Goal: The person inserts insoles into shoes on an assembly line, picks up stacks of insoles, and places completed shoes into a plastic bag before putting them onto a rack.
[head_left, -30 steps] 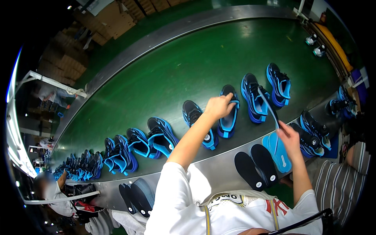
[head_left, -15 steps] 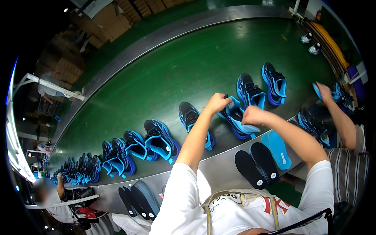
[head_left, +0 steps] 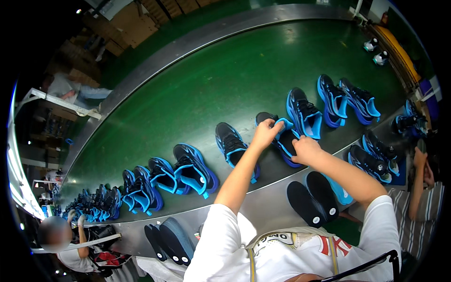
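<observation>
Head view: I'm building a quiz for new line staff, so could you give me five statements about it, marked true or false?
1. The left hand and right hand are at the same shoe. True.
2. That shoe is all red. False: it is black and blue.
3. A black insole lies left of the blue insole. True.
4. The surface beyond the hands is white. False: the belt is green.
5. Striped clothing shows on the right. True.

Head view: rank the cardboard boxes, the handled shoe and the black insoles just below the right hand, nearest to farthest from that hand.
1. Handled shoe: just left of the right hand.
2. Black insoles: on the metal ledge.
3. Cardboard boxes: far upper left.
</observation>
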The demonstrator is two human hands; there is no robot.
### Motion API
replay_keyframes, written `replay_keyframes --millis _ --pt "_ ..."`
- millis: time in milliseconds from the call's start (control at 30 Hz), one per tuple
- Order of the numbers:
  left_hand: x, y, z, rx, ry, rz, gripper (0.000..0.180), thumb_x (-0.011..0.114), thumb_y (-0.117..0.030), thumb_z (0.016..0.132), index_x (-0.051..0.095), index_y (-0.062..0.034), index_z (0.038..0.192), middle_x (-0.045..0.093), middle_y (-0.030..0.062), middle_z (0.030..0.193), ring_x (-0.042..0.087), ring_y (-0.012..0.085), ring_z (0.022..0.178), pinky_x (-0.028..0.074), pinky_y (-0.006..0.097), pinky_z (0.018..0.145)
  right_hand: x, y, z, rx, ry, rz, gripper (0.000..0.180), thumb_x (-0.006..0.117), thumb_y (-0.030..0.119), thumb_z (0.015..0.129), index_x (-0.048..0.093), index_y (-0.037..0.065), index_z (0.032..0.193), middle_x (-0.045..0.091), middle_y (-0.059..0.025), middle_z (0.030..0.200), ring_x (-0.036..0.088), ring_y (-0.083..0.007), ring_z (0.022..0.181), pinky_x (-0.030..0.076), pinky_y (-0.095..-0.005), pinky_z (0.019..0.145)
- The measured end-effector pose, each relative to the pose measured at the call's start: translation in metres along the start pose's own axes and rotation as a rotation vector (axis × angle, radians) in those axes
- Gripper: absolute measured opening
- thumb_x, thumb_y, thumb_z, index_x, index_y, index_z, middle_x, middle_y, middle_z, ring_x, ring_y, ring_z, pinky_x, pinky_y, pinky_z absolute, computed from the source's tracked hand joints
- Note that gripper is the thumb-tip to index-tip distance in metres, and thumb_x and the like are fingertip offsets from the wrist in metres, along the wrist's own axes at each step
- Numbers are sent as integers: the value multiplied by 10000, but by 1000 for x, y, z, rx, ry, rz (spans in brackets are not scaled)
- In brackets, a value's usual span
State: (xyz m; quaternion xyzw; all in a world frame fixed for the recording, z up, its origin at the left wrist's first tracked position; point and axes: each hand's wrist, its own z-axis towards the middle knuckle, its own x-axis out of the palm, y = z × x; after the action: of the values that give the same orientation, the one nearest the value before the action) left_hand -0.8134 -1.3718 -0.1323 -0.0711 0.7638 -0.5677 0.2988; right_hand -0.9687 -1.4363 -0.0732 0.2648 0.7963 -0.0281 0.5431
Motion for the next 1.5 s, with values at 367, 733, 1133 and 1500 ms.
replay_keyframes --millis 367,733,1133,1500 --pt "-1 -5 0 -70 60 -74 393 585 -360 750 566 29 691 463 2 562 397 70 533 309 248 453 57 -22 45 -380 -306 -244 105 507 100 679 576 30 716 556 -115 763 557 -230 708 473 -310 602" --pt "-6 -1 -2 -124 145 -101 387 570 -376 774 568 3 695 426 -30 556 364 51 527 268 239 439 43 -11 59 -278 334 -515 270 460 161 782 600 27 969 549 -128 1028 516 -257 899 413 -319 759" --pt "5 2 6 67 -210 111 324 624 -278 734 510 1 852 503 43 633 482 161 537 375 312 475 55 -27 74 -416 466 -487 239 498 163 760 625 68 938 597 -104 940 518 -212 974 350 -345 864" --pt "3 -20 -6 472 -16 855 339 673 -251 637 484 -24 804 507 111 754 550 288 695 442 366 582 33 -32 12 -473 -46 101 248 488 219 692 573 -15 695 577 -142 750 540 -255 836 258 -406 965"
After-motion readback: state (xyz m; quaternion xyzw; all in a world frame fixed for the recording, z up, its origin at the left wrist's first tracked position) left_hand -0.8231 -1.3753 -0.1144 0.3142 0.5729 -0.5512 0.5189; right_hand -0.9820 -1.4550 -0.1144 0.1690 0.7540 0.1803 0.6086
